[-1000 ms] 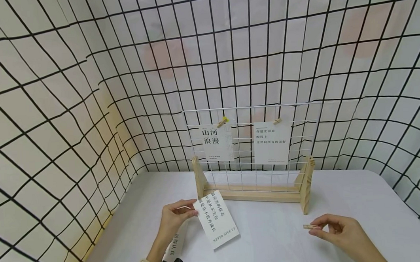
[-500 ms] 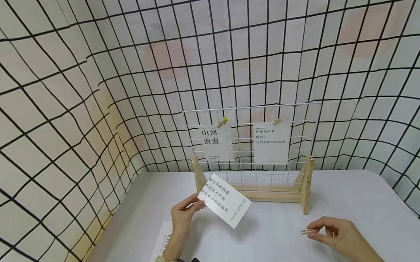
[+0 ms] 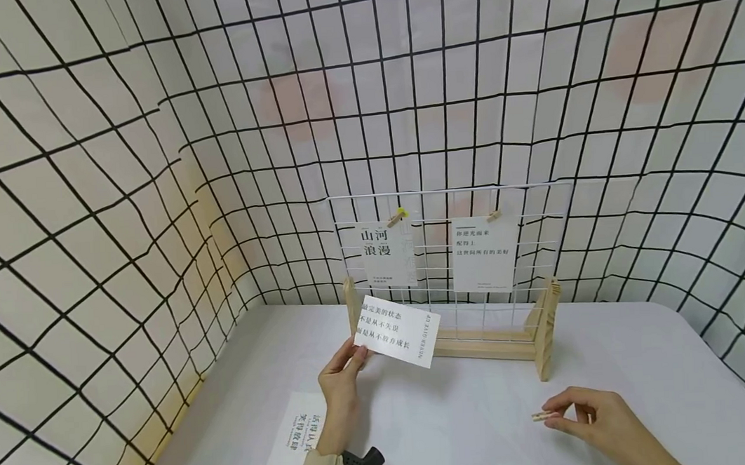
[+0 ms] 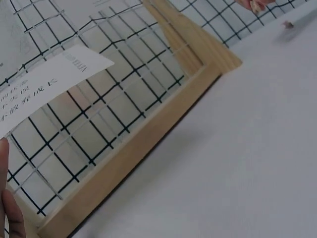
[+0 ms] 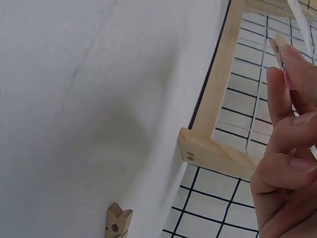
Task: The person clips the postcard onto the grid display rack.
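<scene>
My left hand (image 3: 356,358) pinches the left edge of a white card (image 3: 396,331) with printed text and holds it in the air, in front of the left end of the wire grid rack (image 3: 447,207). The left wrist view shows this card (image 4: 44,84) against the grid and the rack's wooden base (image 4: 138,144). Low over the table at the right, my right hand (image 3: 555,412) pinches a small wooden clothespin (image 3: 542,415). In the right wrist view the clothespin (image 5: 280,49) sticks out from the fingertips (image 5: 292,124).
Two cards (image 3: 383,254) (image 3: 484,253) hang on the grid from small clips. The rack's wooden base (image 3: 479,346) stands mid-table. Another printed card (image 3: 297,433) lies flat by my left forearm. A loose clothespin (image 5: 119,220) lies on the white table near the rack's foot (image 5: 213,148).
My left hand has lifted the card off the table, turned it nearly level and moved it toward the rack, uncovering the card lying beneath. The right hand has barely shifted with its clothespin.
</scene>
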The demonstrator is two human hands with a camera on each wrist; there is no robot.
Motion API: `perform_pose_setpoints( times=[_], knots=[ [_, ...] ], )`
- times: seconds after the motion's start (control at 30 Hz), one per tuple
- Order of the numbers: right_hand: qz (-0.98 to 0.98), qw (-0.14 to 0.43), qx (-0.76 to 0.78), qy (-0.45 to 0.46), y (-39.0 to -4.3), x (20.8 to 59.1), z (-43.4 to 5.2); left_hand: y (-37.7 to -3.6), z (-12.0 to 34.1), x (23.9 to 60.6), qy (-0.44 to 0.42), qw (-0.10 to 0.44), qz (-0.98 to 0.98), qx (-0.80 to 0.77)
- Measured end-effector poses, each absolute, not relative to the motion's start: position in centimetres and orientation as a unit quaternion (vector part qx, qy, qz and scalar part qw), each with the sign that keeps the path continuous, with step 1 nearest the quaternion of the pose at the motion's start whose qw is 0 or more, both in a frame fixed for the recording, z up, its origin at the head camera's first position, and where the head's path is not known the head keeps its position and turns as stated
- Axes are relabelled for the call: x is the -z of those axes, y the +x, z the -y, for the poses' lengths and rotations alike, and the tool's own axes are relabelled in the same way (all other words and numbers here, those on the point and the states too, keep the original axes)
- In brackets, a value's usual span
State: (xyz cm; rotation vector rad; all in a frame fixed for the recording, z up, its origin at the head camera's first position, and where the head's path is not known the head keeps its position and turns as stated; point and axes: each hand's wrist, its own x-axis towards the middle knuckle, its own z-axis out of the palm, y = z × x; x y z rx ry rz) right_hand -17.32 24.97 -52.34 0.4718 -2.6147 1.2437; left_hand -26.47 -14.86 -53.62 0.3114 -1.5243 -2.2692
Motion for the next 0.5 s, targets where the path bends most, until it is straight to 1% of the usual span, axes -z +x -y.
perform_pose_setpoints(
  times=[0.1, 0.33, 0.5],
  knots=[
    [0.882, 0.109, -0.421, 0.180, -17.4, 52.3, -24.8, -26.6, 14.1, 53.8, 0.123, 0.187, 0.513, 0.829],
    [0.883, 0.072, -0.425, 0.186, -17.8, 51.8, -24.4, -27.1, 12.9, 54.4, 0.103, 0.177, 0.445, 0.872],
    [0.881, 0.071, -0.422, 0.201, -18.0, 51.8, -24.0, -27.6, 12.2, 54.9, 0.099, 0.184, 0.409, 0.888]
  ],
)
